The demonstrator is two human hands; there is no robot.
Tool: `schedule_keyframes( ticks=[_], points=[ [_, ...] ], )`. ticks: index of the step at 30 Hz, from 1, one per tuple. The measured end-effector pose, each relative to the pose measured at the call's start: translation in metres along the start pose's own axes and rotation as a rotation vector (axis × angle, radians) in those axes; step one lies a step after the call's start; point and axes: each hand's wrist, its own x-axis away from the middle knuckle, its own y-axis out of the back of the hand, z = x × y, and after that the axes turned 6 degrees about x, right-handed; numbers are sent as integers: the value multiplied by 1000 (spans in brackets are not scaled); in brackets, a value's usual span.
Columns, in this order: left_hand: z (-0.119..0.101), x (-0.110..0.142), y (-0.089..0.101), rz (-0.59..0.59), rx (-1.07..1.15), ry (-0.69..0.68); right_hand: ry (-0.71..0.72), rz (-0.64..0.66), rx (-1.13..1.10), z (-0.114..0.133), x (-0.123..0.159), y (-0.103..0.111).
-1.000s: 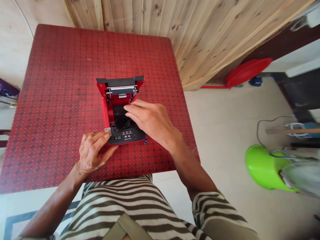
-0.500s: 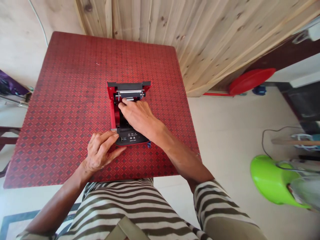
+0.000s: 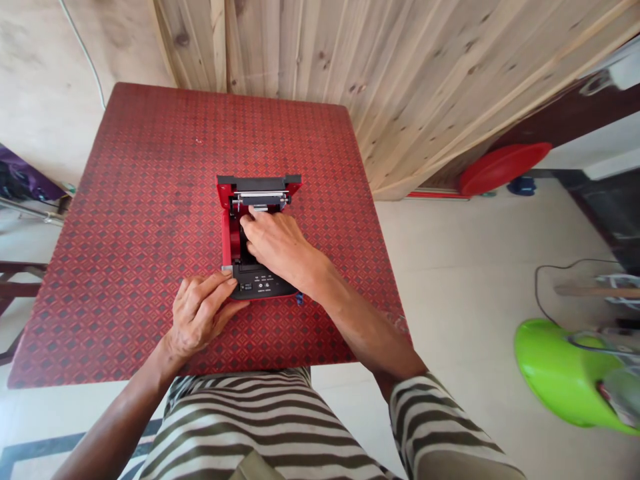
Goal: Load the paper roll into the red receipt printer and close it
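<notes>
A red and black label printer [image 3: 260,285] lies on the table with its lid [image 3: 259,183] raised at the far side, showing a roller and a metal bar. At its near left corner my left hand [image 3: 200,313] grips the body, fingers on the top edge by a small grey piece and thumb along the front. Inside the compartment, my right hand [image 3: 277,243] reaches with bent fingers, close below the roller. Its palm covers much of the dark interior. Whatever those fingertips hold is hidden.
The printer stands on a red patterned table [image 3: 150,220], against a wooden plank wall [image 3: 300,53]. To the right, on the floor, are a bright green plastic stool or bin [image 3: 555,367], a cable and a red basin [image 3: 505,170].
My right hand has moved left and deeper over the compartment, its fingers now more bent. My left hand keeps its hold on the printer's corner. The camera view has shifted slightly.
</notes>
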Motion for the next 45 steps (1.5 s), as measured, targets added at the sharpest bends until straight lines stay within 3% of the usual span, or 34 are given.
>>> schedule_keyframes(
  ticks=[8, 20, 23, 27, 30, 35, 39, 45],
  points=[
    [0, 4, -1, 34, -9, 38, 73, 23, 3, -5, 2, 3],
    [2, 8, -1, 50, 13, 54, -26, -78, -23, 3, 22, 8],
    [2, 7, -1, 44, 25, 54, 1, -230, -180, -6, 40, 12],
    [2, 5, 0, 32, 19, 59, 30, -594, -667, -45, 65, 11],
    [4, 5, 0, 11, 12, 32, -105, -719, -865, -81, 65, -8],
    [7, 5, -1, 11, -5, 3, -287, -746, -975, -117, 28, -71],
    [7, 1, -1, 12, -22, 3, -365, -742, -1000, -112, 2, -101],
    [7, -3, -2, -11, 17, 12, -431, -576, -858, -94, -5, -108]
  ],
)
